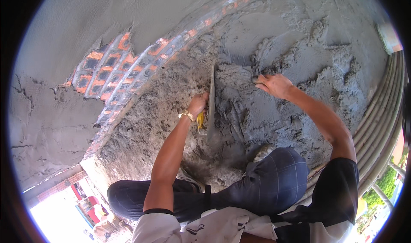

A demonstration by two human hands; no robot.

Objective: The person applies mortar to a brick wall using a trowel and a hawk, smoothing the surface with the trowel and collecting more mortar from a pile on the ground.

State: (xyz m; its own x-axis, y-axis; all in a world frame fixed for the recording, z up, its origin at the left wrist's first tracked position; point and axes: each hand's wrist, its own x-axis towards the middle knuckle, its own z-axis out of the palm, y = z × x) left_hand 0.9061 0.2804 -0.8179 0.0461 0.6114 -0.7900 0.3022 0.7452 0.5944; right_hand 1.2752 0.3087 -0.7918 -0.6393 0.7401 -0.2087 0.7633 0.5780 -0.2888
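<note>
Wet grey mortar (pixel 299 114) lies beside a partly exposed brick wall (pixel 105 73). Left hand (pixel 198 105): fingers wrapped around the yellow handle (pixel 200 120) of a flat float (pixel 212 86), positioned edge-on between both hands. Right hand (pixel 275 85): fingers closed on a dark object (pixel 255 79), type unclear.

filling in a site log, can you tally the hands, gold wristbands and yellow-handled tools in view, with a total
Left hand and right hand: 2
Gold wristband: 1
Yellow-handled tool: 1
Total: 4
</note>
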